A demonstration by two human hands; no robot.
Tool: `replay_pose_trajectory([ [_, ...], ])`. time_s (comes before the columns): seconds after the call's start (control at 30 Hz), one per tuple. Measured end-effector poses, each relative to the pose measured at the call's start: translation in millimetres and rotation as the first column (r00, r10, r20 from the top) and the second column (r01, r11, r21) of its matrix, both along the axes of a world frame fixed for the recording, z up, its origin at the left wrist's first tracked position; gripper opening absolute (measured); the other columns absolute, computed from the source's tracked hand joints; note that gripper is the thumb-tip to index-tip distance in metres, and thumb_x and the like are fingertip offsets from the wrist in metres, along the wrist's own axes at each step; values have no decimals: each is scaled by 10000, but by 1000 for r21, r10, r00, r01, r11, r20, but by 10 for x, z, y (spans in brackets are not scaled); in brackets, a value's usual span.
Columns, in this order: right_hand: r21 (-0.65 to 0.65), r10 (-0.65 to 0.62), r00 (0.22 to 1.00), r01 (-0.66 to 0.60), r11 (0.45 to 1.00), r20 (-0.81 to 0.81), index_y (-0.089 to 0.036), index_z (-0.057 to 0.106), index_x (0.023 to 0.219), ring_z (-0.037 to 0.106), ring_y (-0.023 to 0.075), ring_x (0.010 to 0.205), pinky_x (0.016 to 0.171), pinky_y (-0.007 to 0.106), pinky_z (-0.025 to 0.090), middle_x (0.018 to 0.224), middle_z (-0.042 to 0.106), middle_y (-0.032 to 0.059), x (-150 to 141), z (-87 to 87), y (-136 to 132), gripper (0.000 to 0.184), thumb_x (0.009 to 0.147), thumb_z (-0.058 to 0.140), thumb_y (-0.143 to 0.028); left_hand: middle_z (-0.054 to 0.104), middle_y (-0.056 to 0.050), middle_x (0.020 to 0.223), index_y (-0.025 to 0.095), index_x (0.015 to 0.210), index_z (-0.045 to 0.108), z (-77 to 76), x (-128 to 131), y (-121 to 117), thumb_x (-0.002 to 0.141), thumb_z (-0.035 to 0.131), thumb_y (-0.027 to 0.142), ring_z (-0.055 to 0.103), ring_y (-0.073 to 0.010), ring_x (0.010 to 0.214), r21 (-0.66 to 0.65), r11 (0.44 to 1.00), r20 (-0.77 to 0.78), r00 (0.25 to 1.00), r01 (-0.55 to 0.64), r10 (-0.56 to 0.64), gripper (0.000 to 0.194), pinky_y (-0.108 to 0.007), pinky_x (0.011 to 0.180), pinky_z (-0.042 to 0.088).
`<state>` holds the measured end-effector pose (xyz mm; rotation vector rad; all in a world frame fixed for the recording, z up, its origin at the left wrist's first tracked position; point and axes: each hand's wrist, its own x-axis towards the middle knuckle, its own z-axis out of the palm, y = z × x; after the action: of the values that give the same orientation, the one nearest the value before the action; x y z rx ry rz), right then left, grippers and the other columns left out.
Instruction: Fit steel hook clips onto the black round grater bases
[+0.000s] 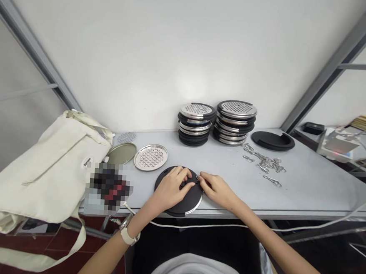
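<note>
Near the table's front edge lies a black round disc (178, 207) with a silver rim showing at its lower right. My left hand (173, 187) rests on top of it with bent fingers, gripping it, its thumb reaching toward the right edge. At that edge my right hand (216, 190) pinches a small metal clip (197, 177); the fingertips partly cover it. Loose metal clips (267, 163) lie in a pile to the right. Left of the disc sit a perforated metal grater plate (150, 157) and a plain metal lid (122, 153).
Two stacks of black-and-silver discs, a left stack (195, 123) and a right stack (235, 122), stand by the wall. A black ring-shaped cover (273, 141) lies at the right. A cream bag (52, 169) leans at the left. A white cable (236, 226) runs along the front edge.
</note>
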<state>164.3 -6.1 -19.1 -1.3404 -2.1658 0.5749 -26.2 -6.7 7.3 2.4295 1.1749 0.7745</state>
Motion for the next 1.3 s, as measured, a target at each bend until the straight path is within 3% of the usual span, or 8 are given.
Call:
replay_pose_trajectory([
  [0.63, 25, -17, 1000, 16, 1000, 19, -206, 369, 684, 392, 103, 503, 536, 225, 266, 569, 435, -36, -17, -4, -22, 261, 923, 312, -294, 517, -34, 928, 226, 1009, 571, 24, -44, 19, 895, 485, 250, 510, -179, 895, 38, 999, -39, 999, 5, -4, 145, -314, 826, 427],
  [0.87, 8, 12, 1000, -11, 1000, -29, -198, 397, 676, 394, 96, 513, 541, 221, 271, 571, 431, -42, -6, 12, -11, 285, 931, 310, -293, 518, -32, 938, 224, 1003, 567, 59, -38, -5, 902, 484, 255, 506, -180, 914, 9, 994, -43, 993, 107, -106, 134, -318, 852, 415],
  [1.07, -20, 4, 999, -5, 1000, -41, -190, 395, 621, 353, 87, 492, 505, 219, 242, 533, 387, -52, 1, 16, -4, 291, 896, 356, -274, 513, -35, 941, 220, 1004, 573, 54, -32, -7, 896, 488, 241, 506, -174, 901, -29, 995, 20, 995, 99, -99, 139, -324, 859, 421],
  [1.3, -34, -16, 998, 14, 999, -52, -186, 436, 629, 385, 90, 493, 502, 217, 253, 537, 438, -44, -4, 24, -11, 256, 869, 374, -250, 507, -47, 963, 277, 1225, 527, 33, -47, 3, 914, 457, 244, 497, -181, 917, -30, 992, 15, 993, 119, -119, 320, -352, 881, 424],
])
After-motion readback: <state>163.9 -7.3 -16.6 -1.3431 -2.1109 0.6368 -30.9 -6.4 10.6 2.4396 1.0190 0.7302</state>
